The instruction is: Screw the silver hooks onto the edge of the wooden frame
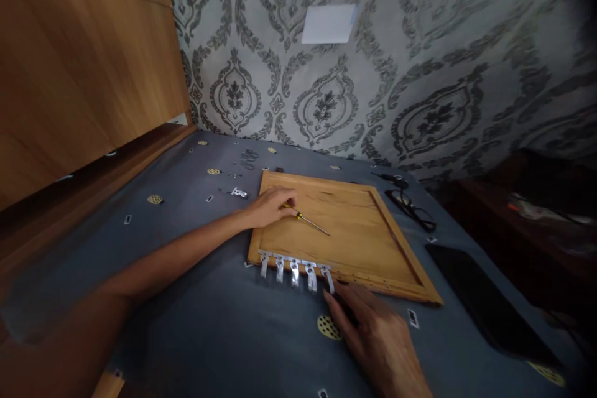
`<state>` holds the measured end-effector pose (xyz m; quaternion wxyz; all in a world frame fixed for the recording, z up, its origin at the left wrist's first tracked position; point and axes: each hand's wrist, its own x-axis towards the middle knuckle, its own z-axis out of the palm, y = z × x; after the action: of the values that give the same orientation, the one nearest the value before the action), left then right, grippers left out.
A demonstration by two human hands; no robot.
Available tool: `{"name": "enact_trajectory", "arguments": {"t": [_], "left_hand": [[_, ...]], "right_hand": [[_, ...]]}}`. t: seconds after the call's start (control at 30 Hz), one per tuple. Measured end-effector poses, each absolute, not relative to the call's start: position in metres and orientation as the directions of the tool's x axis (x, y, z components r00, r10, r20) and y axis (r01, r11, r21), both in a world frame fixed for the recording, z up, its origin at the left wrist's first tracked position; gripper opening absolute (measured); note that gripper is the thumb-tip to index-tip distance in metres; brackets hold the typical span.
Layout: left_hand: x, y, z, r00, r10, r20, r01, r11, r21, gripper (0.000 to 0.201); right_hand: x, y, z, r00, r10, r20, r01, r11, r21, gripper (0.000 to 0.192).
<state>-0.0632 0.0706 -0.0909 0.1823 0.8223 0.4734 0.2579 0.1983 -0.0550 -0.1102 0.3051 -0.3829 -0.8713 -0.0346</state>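
Note:
My left hand [273, 206] is closed round the handle of a screwdriver [313, 224] with a yellow and black grip. The screwdriver's thin shaft points right and down, over a wooden board [326, 199] with a raised rim. Along the board's near edge sits a row of several silver metal hooks [295, 272], their ends hanging over the rim. My right hand [373, 329] is at the row's right end, thumb and forefinger closed at the end of the last hook [329, 280]. More small holes run along the rim to its right.
A loose metal piece [239, 193] and small screws [234, 175] lie left of the board, with dark looped pieces [249, 158] beyond. Eyeglasses [413, 208] and a flat black slab [489, 301] lie to the right. A wooden cabinet [88, 56] stands at left, before a patterned wall [321, 93].

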Motion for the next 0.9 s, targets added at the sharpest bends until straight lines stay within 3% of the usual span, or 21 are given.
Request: {"name": "enact_trajectory", "arguments": {"t": [0.2, 0.5, 0.9], "left_hand": [[-0.074, 0.075, -0.091, 0.424, 0.869, 0.254, 0.736, -0.494, 0.463, 0.031], [-0.196, 0.056, -0.091, 0.089, 0.955, 0.282, 0.916, -0.190, 0.354, 0.030], [-0.205, 0.047, -0.107, 0.112, 0.956, 0.270, 0.935, -0.193, 0.299, 0.017]], "right_hand": [[0.201, -0.054, -0.113, -0.532, 0.658, 0.533, 0.683, 0.706, -0.189, 0.045], [0.199, -0.054, -0.113, -0.516, 0.633, 0.577, 0.675, 0.715, -0.180, 0.047], [0.199, -0.056, -0.111, -0.532, 0.652, 0.539, 0.690, 0.704, -0.170, 0.045]]}}
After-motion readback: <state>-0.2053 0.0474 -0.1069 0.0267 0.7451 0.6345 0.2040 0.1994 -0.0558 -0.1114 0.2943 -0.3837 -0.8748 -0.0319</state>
